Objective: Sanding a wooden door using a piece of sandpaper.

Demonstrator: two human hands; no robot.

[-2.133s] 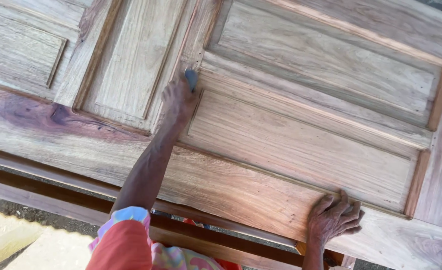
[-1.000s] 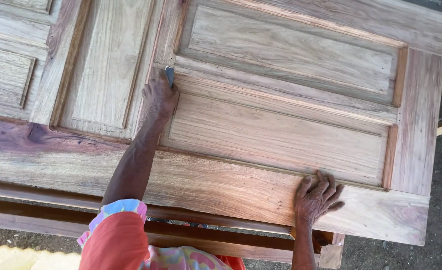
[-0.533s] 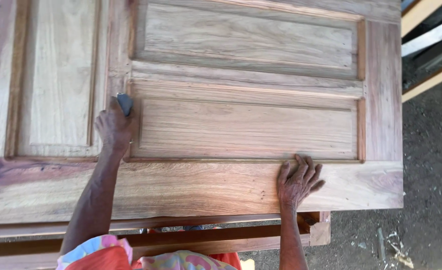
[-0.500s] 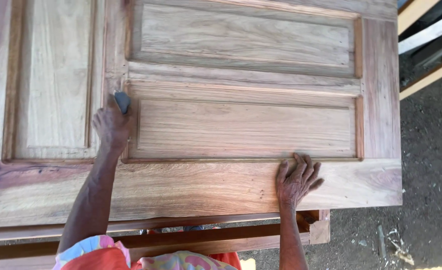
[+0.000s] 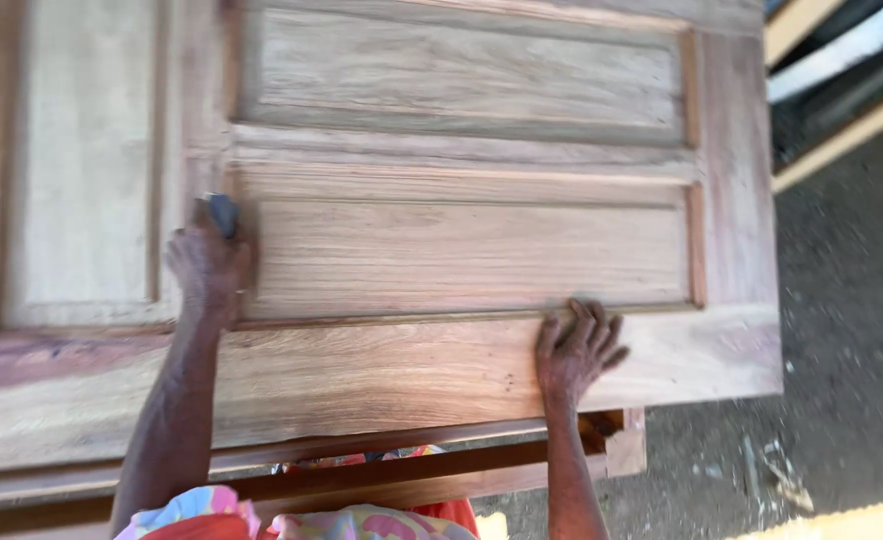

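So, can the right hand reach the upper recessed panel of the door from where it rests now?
Probably yes. The right hand lies flat on the door's bottom rail, holding nothing, and only bare wood lies between it and the upper recessed panel, though it is a long stretch.

We see a small grey sanding pad [image 5: 223,213] pressed against the upright strip of a bare wooden panelled door [image 5: 461,250], which lies flat, its grain pale with reddish patches.
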